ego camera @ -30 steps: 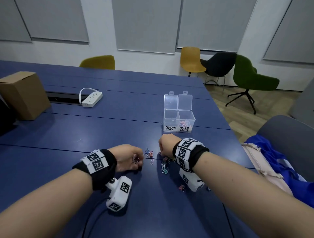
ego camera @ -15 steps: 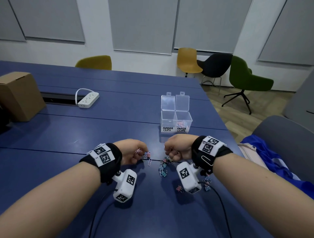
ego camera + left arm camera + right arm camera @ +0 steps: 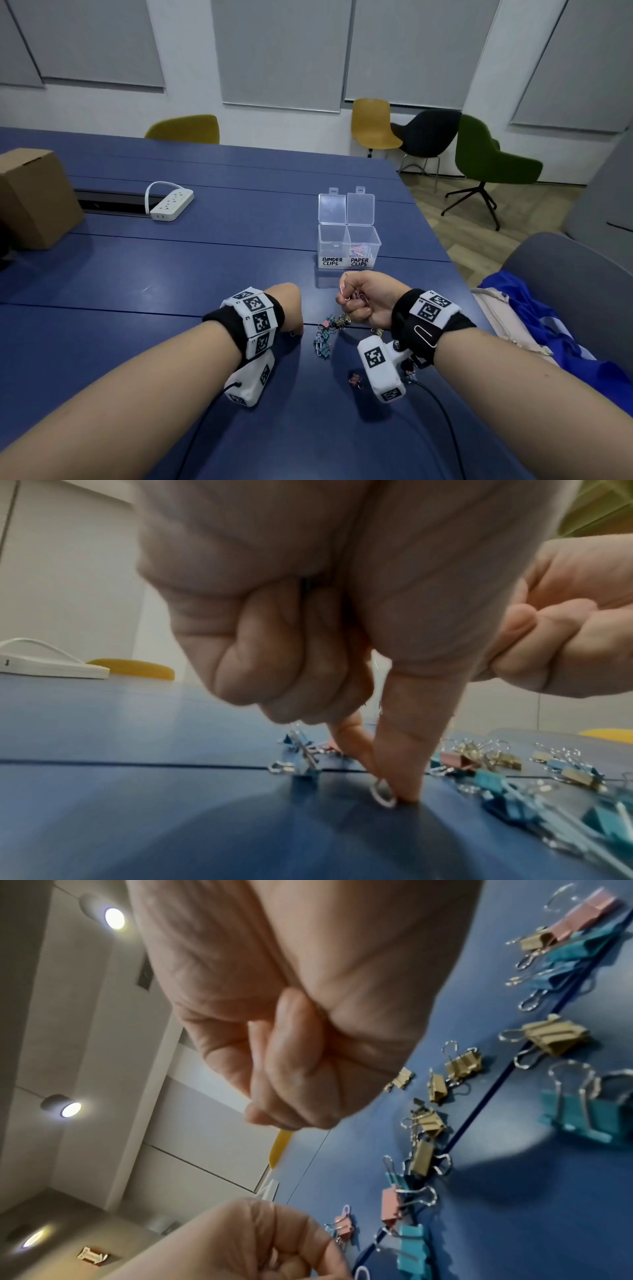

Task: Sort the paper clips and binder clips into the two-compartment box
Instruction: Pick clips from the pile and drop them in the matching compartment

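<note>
Head view: right hand (image 3: 368, 297) lifted off the dark blue table (image 3: 171, 274), fingers curled round a small bunch of pink and silver wire paper clips (image 3: 354, 295). Left hand (image 3: 286, 308) down at the table, knuckles up, fingertips hidden. Between the two hands, a scatter of small teal, pink and gold binder clips (image 3: 329, 330) on the table. Just beyond the right hand, the clear plastic two-compartment box (image 3: 347, 246), lids up; coloured paper clips in the side labelled PAPER CLIPS, nothing to make out in the BINDER CLIPS side. Far beyond the left hand, a white power strip (image 3: 171, 204) and a brown cardboard box (image 3: 34, 197).

Left wrist view: thumb and forefinger tips pinched on a single silver wire paper clip (image 3: 383, 794) right at the table; other fingers curled in. Binder clips lying to the right of the fingertips, one blue one just behind.

Right wrist view: fist closed tight, contents hidden. Gold, pink and teal binder clips strewn below, left hand close by.
</note>
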Action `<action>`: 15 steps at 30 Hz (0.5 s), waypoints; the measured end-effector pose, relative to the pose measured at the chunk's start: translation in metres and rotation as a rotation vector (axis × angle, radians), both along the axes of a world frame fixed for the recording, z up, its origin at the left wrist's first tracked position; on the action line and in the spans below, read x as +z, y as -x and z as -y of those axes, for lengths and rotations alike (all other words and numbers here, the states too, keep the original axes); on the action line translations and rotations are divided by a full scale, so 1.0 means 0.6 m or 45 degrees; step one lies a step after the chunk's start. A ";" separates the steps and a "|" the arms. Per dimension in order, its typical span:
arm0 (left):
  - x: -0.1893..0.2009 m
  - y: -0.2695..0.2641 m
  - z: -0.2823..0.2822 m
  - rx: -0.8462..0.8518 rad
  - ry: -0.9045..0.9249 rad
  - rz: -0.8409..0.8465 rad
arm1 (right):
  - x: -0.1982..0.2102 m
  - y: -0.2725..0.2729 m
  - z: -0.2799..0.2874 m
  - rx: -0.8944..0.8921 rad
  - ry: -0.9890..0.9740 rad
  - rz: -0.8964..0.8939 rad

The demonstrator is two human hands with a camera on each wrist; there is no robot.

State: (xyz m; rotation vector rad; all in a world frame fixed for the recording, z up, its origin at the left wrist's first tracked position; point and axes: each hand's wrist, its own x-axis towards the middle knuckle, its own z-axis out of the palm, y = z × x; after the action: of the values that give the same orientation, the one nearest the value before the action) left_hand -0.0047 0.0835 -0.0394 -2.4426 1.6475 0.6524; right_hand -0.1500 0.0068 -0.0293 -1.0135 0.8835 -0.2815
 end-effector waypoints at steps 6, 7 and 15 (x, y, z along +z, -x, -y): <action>0.027 -0.037 -0.011 0.377 0.118 -0.602 | 0.001 0.010 -0.005 0.045 0.024 0.050; 0.028 -0.046 -0.012 0.523 0.174 -0.852 | 0.001 0.009 -0.008 0.078 0.037 0.012; 0.019 -0.088 -0.009 0.887 0.477 -1.474 | 0.006 -0.029 -0.057 0.998 1.537 -0.921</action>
State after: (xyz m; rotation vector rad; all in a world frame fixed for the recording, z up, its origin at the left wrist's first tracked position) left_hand 0.0481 0.0887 -0.0283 -3.1435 1.0402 2.3804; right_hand -0.1323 0.0408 -0.0257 -2.5966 0.8357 0.3148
